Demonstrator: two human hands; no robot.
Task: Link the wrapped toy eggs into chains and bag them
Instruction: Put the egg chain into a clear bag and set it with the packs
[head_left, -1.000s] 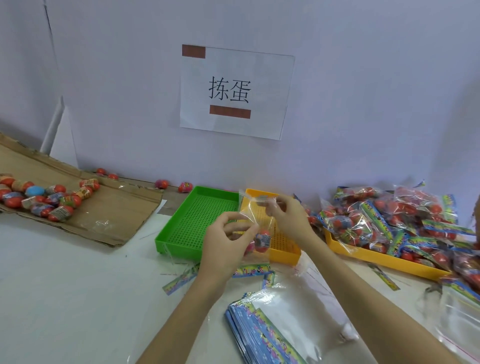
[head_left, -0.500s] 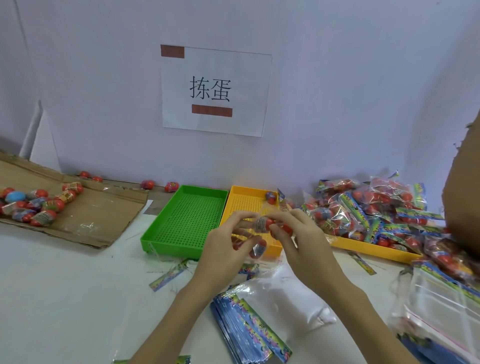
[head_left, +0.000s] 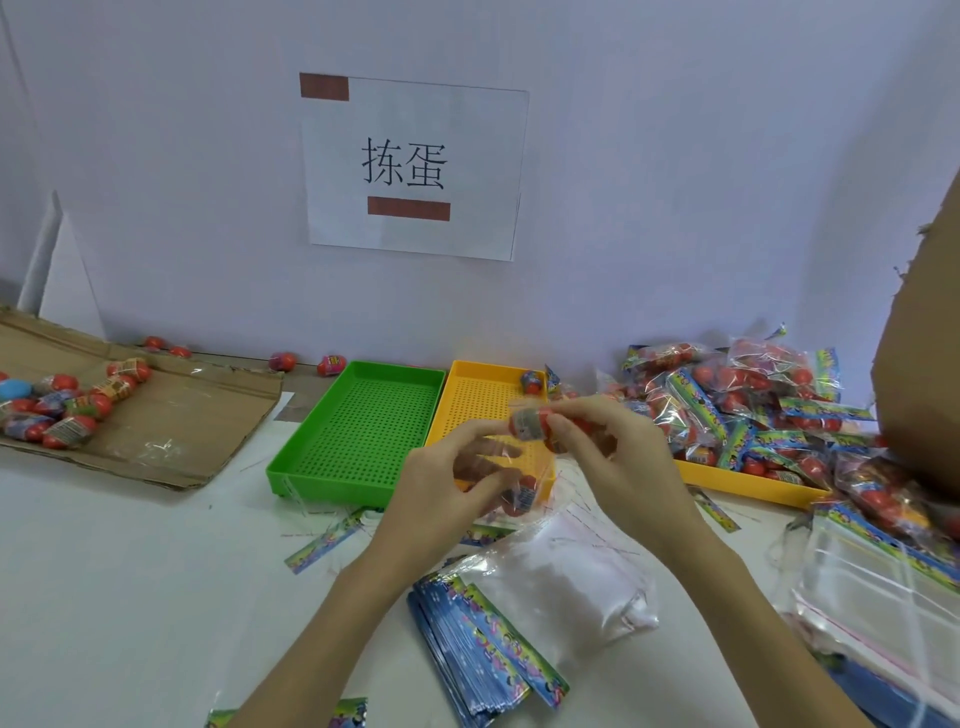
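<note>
1. My left hand (head_left: 441, 493) is at centre frame, fingers curled round a clear bag (head_left: 519, 483) with a red wrapped egg (head_left: 522, 496) low inside it.
2. My right hand (head_left: 628, 467), at about 3 o'clock from the left, pinches another wrapped egg (head_left: 530, 422) at the bag's mouth, thumb and fingertips closed on it. I think a second egg sits behind the fingers, but blur hides it.
3. Both hands hover above the near end of the small yellow tray (head_left: 483, 395); the green tray (head_left: 363, 421) touches it at 9 o'clock.
4. At 3 o'clock, filled bags (head_left: 748, 405) heap over a larger yellow tray (head_left: 737, 480).
5. At 9 o'clock, loose eggs (head_left: 72, 405) lie on flattened cardboard (head_left: 171, 415).
6. At 6 o'clock, a stack of printed header cards (head_left: 483, 649) lies beside empty clear bags (head_left: 566, 577) on the white table (head_left: 130, 571).
</note>
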